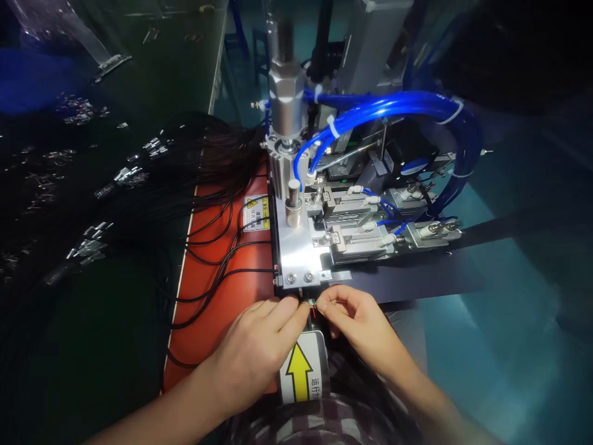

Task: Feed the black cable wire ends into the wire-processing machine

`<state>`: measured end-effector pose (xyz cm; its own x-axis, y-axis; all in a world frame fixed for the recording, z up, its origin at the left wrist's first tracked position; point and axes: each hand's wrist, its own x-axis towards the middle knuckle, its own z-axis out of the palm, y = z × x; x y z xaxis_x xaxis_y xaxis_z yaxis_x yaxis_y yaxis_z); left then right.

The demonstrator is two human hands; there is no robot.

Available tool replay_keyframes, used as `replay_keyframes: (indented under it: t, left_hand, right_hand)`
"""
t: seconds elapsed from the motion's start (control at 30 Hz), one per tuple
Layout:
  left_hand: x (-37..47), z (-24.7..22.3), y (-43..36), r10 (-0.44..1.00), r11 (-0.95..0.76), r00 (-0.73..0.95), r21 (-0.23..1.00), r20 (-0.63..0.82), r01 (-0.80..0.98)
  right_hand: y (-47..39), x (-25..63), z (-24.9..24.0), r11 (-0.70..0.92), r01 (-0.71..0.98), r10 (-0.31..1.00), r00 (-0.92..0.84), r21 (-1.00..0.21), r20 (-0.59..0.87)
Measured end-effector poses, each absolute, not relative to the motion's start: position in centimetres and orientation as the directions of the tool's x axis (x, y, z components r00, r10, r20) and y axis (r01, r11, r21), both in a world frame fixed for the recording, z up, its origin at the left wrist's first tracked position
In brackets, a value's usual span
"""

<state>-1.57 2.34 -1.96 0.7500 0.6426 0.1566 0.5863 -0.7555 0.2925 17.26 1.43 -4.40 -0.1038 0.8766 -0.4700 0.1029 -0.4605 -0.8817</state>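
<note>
My left hand [266, 327] is closed at the front end of the machine, its fingertips at a small shiny metal connector [312, 303]. From the other side my right hand [349, 312] pinches the same connector between thumb and forefinger. A short red strand shows just below the connector. Both hands are right in front of the metal plate [301, 253] of the machine. Below them lies a white label [301, 371] with a yellow arrow pointing away from me. My fingers hide part of the connector.
Blue air hoses [398, 105] arch over small pneumatic cylinders [361, 241] on the right. Black cables [222, 272] run across a red-orange surface [199, 334] at left. Bundles of cables with metal ends [88, 247] lie on the dark table further left.
</note>
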Motion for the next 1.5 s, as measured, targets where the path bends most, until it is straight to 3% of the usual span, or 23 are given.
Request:
replay_keyframes:
  t: [0.17,0.23,0.33,0.53,0.73,0.83,0.93,1.1,1.3,1.5]
  left_hand:
    - [-1.6,-2.0,2.5,0.653,-0.743,0.737,0.333,0.173,0.58]
    - [-1.6,-2.1,2.4,0.656,-0.741,0.734,0.331,0.175,0.584]
    - [-1.5,-2.2,2.3,0.653,-0.748,0.735,0.316,0.186,0.584]
    - [-1.6,-2.1,2.3,0.655,-0.744,0.733,0.327,0.182,0.583]
    - [-1.6,-2.1,2.4,0.656,-0.738,0.73,0.362,0.191,0.569]
    - [-1.6,-2.2,2.3,0.661,-0.731,0.729,0.374,0.178,0.571]
    - [-1.6,-2.3,2.3,0.662,-0.725,0.731,0.387,0.164,0.57]
    - [-1.8,-2.7,2.3,0.669,-0.717,0.726,0.397,0.16,0.573]
    - [-1.7,-2.6,2.3,0.669,-0.719,0.724,0.397,0.169,0.571]
    - [-1.7,-2.4,2.4,0.661,-0.724,0.732,0.392,0.162,0.567]
  right_hand:
    - [0.6,17.3,-4.3,-0.207,0.298,0.978,0.023,-0.932,-0.209]
    - [0.6,16.9,-4.3,-0.176,0.31,0.984,0.019,-0.934,-0.179]
    - [0.9,16.3,-4.6,-0.222,0.245,0.975,0.026,-0.944,-0.222]
    - [0.8,16.6,-5.5,-0.459,0.062,0.888,0.011,-0.886,-0.459]
    - [0.8,16.3,-4.6,-0.258,0.251,0.966,0.065,-0.933,-0.25]
    - [1.1,15.4,-4.4,-0.27,0.302,0.962,0.058,-0.914,-0.266]
    - [1.2,14.7,-4.6,-0.288,0.246,0.957,0.108,-0.926,-0.269]
    - [0.8,14.5,-5.4,-0.22,0.293,0.975,0.105,-0.93,-0.197]
    - [0.1,14.8,-6.2,-0.142,0.191,0.985,0.127,-0.971,-0.119]
    - [0.4,14.8,-5.5,-0.32,-0.067,0.94,0.1,-0.945,-0.325]
